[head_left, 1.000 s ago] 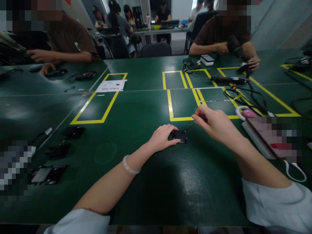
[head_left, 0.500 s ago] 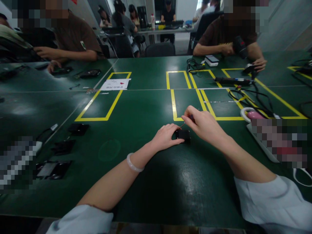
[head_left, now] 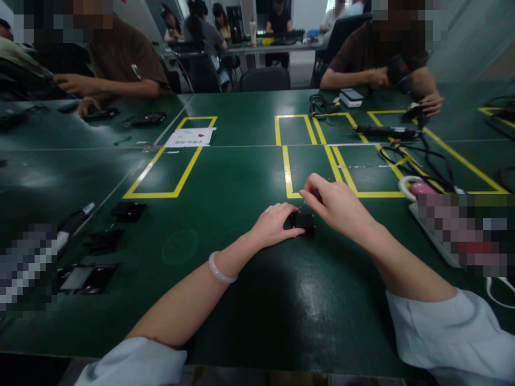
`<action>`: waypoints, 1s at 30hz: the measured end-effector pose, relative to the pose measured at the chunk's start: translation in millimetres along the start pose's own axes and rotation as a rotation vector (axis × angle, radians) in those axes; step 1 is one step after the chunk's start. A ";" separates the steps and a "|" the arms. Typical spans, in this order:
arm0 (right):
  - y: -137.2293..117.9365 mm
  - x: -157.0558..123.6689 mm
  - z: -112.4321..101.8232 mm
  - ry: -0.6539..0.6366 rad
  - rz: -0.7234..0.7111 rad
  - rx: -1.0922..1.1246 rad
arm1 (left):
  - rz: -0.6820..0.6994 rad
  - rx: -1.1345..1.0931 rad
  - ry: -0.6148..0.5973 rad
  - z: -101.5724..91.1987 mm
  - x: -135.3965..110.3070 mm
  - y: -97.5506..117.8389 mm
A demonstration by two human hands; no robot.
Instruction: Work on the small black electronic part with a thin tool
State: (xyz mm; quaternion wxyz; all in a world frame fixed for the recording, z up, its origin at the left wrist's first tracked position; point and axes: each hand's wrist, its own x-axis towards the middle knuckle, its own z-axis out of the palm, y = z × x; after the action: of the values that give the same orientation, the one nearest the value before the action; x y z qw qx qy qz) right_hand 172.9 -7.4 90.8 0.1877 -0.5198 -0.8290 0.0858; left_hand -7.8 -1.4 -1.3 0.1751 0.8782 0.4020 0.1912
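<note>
The black part (head_left: 303,221) is pinned by the left hand (head_left: 274,225), thin tool (head_left: 301,205) pinched in the right hand (head_left: 340,206). Seems mid-job, tbh.

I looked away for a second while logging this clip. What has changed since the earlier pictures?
The right hand moved left, bringing its thin tool from beside the small black part to over its far edge. Nothing was taken up or let go. The left hand still steadies the part on the green table.
</note>
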 end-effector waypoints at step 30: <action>-8.1 4.4 -6.5 -0.080 -0.026 -0.101 | -0.006 0.011 0.003 1.9 -0.3 1.4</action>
State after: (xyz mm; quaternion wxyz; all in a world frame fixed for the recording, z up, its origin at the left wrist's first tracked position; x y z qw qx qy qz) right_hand 167.0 -7.5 100.5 0.1292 -0.5140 -0.8458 0.0618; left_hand -6.2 -2.9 -2.4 0.1702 0.8775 0.4061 0.1898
